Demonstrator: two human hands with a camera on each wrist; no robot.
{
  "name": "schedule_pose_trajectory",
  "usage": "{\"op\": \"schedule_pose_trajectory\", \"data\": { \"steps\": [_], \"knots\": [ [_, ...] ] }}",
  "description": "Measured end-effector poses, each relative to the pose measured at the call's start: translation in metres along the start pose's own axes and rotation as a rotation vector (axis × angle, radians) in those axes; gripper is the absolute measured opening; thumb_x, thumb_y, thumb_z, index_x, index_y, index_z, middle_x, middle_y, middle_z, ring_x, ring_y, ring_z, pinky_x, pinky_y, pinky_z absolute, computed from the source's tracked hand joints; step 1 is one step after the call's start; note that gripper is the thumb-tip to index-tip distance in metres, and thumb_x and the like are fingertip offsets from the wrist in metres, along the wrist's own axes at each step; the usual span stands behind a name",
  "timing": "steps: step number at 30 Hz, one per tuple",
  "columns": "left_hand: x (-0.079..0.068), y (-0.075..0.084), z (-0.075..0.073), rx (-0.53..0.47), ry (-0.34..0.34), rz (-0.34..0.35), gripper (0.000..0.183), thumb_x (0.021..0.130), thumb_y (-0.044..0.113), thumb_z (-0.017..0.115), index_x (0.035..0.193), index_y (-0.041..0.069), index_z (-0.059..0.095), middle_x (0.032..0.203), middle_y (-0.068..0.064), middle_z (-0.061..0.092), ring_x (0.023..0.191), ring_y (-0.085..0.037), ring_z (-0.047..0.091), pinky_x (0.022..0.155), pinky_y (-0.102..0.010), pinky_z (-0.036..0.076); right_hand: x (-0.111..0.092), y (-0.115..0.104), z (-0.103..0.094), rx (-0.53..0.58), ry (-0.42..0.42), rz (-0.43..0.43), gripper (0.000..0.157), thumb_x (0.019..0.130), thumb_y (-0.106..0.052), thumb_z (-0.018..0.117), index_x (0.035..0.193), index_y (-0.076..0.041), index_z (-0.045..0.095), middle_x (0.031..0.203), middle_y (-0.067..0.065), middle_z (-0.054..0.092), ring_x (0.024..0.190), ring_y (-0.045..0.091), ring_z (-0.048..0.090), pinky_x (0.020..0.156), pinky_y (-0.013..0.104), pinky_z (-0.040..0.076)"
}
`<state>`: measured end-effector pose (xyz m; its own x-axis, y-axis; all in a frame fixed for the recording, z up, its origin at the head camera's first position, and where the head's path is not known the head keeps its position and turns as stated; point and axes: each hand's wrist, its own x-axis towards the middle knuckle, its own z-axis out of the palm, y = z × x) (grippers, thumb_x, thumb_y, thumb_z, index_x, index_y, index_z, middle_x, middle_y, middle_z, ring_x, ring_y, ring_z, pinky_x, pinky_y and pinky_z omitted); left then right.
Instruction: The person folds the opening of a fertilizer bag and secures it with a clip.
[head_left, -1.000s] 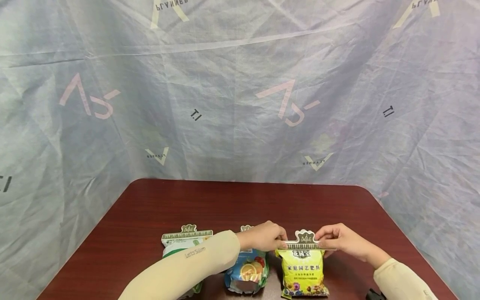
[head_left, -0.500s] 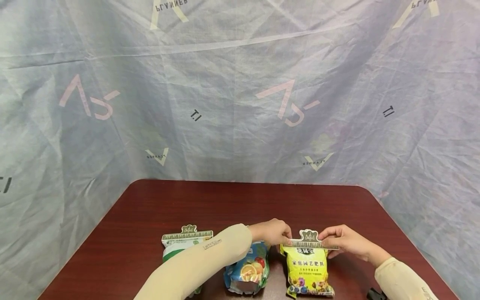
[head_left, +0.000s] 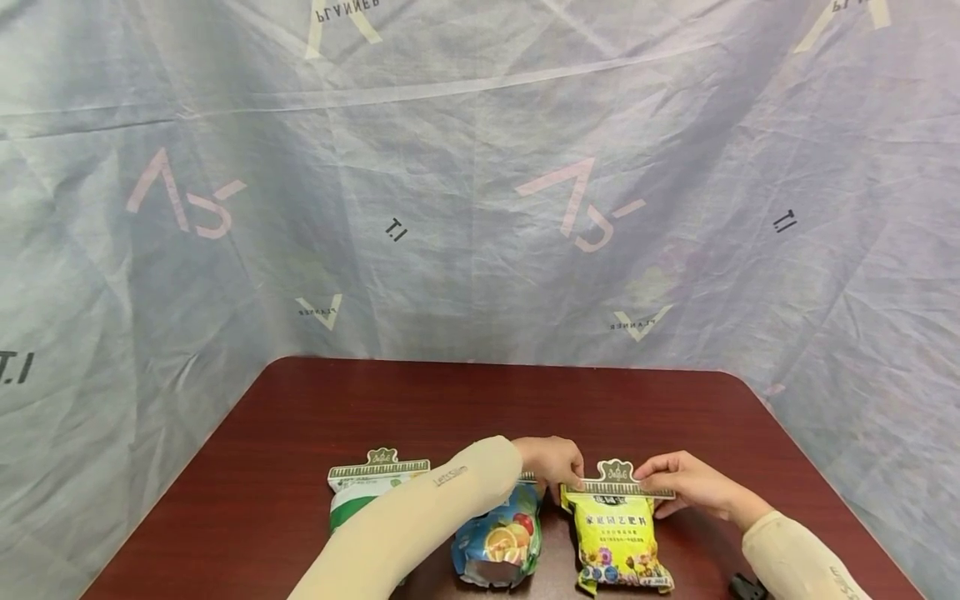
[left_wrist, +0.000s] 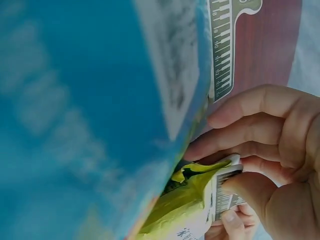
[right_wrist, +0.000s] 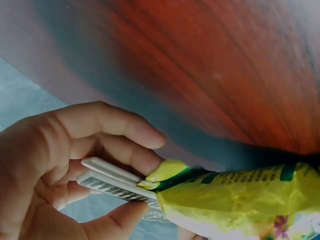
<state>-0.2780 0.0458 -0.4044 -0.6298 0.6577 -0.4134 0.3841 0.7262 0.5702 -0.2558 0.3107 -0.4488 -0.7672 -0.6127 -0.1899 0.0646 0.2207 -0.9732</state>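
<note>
A yellow fertilizer bag (head_left: pixel 618 542) with flowers printed on it lies at the right front of the table. Across its top edge runs a bag clip (head_left: pixel 617 485) with a piano-key pattern and a crest-shaped tab. My left hand (head_left: pixel 553 462) pinches the clip's left end, thumb on the patterned face, as the left wrist view shows. The right end is pinched by my right hand (head_left: pixel 693 483). In the right wrist view the clip's two strips (right_wrist: pixel 117 187) stand slightly apart at that end, with folded yellow bag film (right_wrist: pixel 170 172) between them.
Beside my left hand stands a blue bag (head_left: pixel 498 537) with fruit printed on it, partly under my left sleeve. Further left is a green and white bag (head_left: pixel 352 504) with a matching clip (head_left: pixel 381 467). A small black object (head_left: pixel 747 587) lies near my right sleeve.
The yellow bag, its clip and both hands have shifted slightly right since a second ago. My left forearm has moved right too, showing more of the green and white bag.
</note>
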Motion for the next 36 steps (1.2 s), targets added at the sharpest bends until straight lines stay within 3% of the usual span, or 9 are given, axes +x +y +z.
{"op": "schedule_pose_trajectory", "data": {
  "steps": [5,10,18,26,31,36],
  "knots": [
    [0.006,0.000,-0.002,-0.027,-0.054,-0.041,0.014,0.091,0.016,0.056,0.081,0.009,0.063,0.074,-0.001,0.059,0.064,-0.018,0.066,0.061,-0.039,0.053,0.002,0.002,0.001,-0.005,0.032,0.055,0.027,0.094,-0.012,0.049,0.111,0.008,0.057,0.105,0.008,0.059,0.087,0.022,0.060,0.070,0.049,0.051],
    [0.013,0.001,-0.001,-0.027,-0.097,-0.095,0.037,0.092,0.017,0.056,0.060,0.012,0.037,0.051,-0.004,0.039,0.063,-0.017,0.066,0.053,-0.037,0.046,0.004,0.004,0.001,-0.009,0.057,0.093,0.028,0.094,-0.015,0.051,0.110,0.006,0.059,0.111,0.009,0.057,0.087,0.025,0.060,0.070,0.048,0.051],
    [0.019,0.008,0.001,0.122,-0.095,-0.140,0.035,0.092,0.022,0.055,0.062,0.014,0.038,0.058,-0.004,0.043,0.064,-0.015,0.066,0.051,-0.031,0.048,0.005,0.004,0.001,-0.046,0.082,0.127,0.028,0.092,-0.018,0.054,0.106,0.006,0.061,0.110,0.010,0.058,0.078,0.025,0.060,0.064,0.045,0.052],
    [0.026,0.009,0.001,0.214,-0.120,-0.129,0.041,0.093,0.022,0.054,0.060,0.014,0.030,0.048,0.000,0.031,0.065,-0.016,0.066,0.040,-0.025,0.033,0.007,0.006,0.002,-0.132,0.105,0.118,0.026,0.091,-0.017,0.057,0.104,0.005,0.063,0.104,0.010,0.061,0.070,0.024,0.059,0.060,0.043,0.053],
    [0.026,0.012,0.004,0.321,-0.074,-0.109,0.045,0.091,0.023,0.056,0.057,0.013,0.030,0.046,0.001,0.026,0.063,-0.015,0.066,0.042,-0.022,0.034,0.008,0.006,0.002,-0.189,0.117,0.105,0.024,0.090,-0.017,0.058,0.101,0.004,0.065,0.098,0.010,0.063,0.074,0.020,0.058,0.059,0.043,0.053],
    [0.023,0.016,0.009,0.464,0.038,-0.118,0.027,0.087,0.027,0.063,0.064,0.015,0.054,0.063,0.009,0.051,0.060,-0.011,0.065,0.049,-0.018,0.044,0.008,0.001,0.004,-0.248,0.126,0.082,0.024,0.089,-0.016,0.059,0.099,0.004,0.067,0.103,0.015,0.064,0.087,0.017,0.060,0.058,0.043,0.053]
  ]
}}
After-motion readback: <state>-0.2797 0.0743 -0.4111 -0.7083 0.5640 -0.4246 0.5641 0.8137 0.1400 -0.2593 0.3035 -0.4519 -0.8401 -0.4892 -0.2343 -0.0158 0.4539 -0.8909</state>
